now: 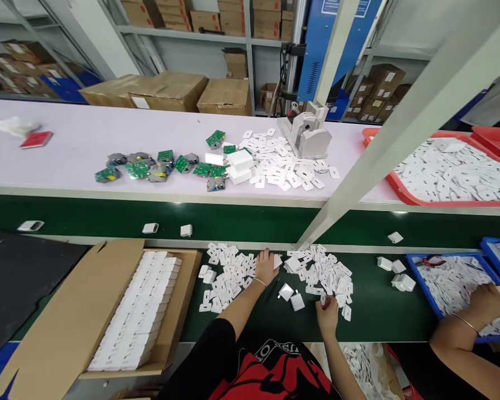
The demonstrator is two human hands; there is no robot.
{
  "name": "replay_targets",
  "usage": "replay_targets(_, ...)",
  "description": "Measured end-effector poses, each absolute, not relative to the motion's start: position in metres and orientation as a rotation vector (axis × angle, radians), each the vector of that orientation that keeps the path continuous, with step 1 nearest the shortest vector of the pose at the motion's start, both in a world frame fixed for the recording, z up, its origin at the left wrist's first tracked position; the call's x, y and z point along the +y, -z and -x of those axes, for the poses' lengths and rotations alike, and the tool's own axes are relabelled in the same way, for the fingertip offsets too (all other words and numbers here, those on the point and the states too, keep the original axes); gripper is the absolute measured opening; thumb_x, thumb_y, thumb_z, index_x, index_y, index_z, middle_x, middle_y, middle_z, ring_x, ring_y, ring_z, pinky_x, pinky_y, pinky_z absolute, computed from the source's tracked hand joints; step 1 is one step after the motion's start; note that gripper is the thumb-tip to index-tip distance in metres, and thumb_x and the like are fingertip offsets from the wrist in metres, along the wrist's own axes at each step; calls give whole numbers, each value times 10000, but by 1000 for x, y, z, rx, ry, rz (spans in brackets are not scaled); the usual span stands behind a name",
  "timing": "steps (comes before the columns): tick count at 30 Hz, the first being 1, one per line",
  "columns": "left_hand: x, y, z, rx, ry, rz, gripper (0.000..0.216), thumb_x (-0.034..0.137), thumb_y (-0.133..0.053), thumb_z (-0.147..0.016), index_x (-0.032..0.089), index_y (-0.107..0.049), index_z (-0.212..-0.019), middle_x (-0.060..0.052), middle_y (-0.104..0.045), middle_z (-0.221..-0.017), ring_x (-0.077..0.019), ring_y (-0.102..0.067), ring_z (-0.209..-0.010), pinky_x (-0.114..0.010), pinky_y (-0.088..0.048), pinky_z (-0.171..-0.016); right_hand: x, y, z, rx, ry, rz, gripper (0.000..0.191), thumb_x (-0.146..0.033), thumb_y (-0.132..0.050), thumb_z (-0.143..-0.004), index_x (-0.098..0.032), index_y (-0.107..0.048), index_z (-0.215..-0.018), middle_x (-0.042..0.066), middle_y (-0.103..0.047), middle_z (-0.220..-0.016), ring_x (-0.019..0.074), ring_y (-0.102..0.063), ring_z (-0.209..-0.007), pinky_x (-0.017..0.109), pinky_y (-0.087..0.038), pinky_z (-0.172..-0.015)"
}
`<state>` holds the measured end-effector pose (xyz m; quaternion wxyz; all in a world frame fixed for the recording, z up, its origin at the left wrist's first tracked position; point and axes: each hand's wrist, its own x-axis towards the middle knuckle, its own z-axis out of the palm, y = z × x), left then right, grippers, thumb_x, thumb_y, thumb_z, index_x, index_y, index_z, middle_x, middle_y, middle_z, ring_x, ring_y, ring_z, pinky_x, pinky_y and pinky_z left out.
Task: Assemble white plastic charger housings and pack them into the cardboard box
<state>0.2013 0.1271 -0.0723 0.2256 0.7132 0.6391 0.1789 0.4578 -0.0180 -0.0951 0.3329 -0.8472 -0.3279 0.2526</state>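
Observation:
My left hand (266, 268) is closed over a white plastic housing (277, 261), beside a pile of small white slotted plates (232, 280) on the green bench. Farther right, the fingertips of my right hand (328, 318) pinch at the near edge of a second pile of white plates (331, 276); a small white plate (323, 300) shows at the fingertips. Between my hands lie two white housings, one (285, 291) slightly behind the other (297, 301). Another white housing (292, 264) rests at the second pile's left edge.
An open carton (189, 294) at left holds rows of white housings. At right, a co-worker's hand (488, 303) holds a white piece over a blue tray (419, 278) of plates. A slanted white post (358, 172) crosses in front. Circuit boards (137, 169) lie on the raised shelf.

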Motion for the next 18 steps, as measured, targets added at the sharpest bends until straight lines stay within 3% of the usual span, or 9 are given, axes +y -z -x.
replay_targets(5, 127, 49, -185, 1764, -645, -1827, 445, 195, -707, -839, 184, -584, -1266, -124, -615, -1172, -301, -674, -1044, -448, -573, -906, -10, 67, -439, -759, -872, 1975, 425, -573, -665, -647, -227, -581, -879, 65, -654, -802, 295, -690, -766, 449, -594, -756)
replay_targets(9, 98, 12, -167, 1713, -778, -1801, 502, 197, -725, -820, 193, -534, -1284, -113, -586, -1205, -285, -664, -1120, -414, -577, -920, 3, 27, -396, -735, -1063, 1775, 441, -655, -711, -716, -235, -600, -796, 17, -625, -666, 280, -709, -705, 455, -622, -758)
replay_targets(11, 78, -15, -163, 1647, -902, -1783, 496, 173, -722, -808, 194, -511, -1256, -98, -582, -1171, -278, -653, -1123, -415, -566, -938, 12, -6, -367, -744, -1116, 1636, 434, -665, -713, -785, -243, -609, -808, 13, -652, -747, 253, -721, -783, 428, -622, -843)
replay_targets(14, 49, -66, -161, 1502, -1072, -1765, 397, 151, -690, -835, 215, -513, -1185, -65, -575, -1099, -242, -643, -1037, -392, -554, -910, 22, -67, -329, -654, -1232, 1184, 350, -575, -760, -854, -245, -645, -849, 42, -692, -1038, 232, -686, -1001, 427, -581, -998)
replay_targets(18, 26, -124, -155, 1446, -1244, -1826, 435, 246, -753, -863, 238, -539, -1242, -85, -548, -1187, -270, -601, -1142, -449, -523, -992, 26, -133, -304, -532, -1471, 971, 289, -504, -779, -885, -240, -665, -865, 43, -680, -1025, 218, -667, -960, 429, -576, -977)
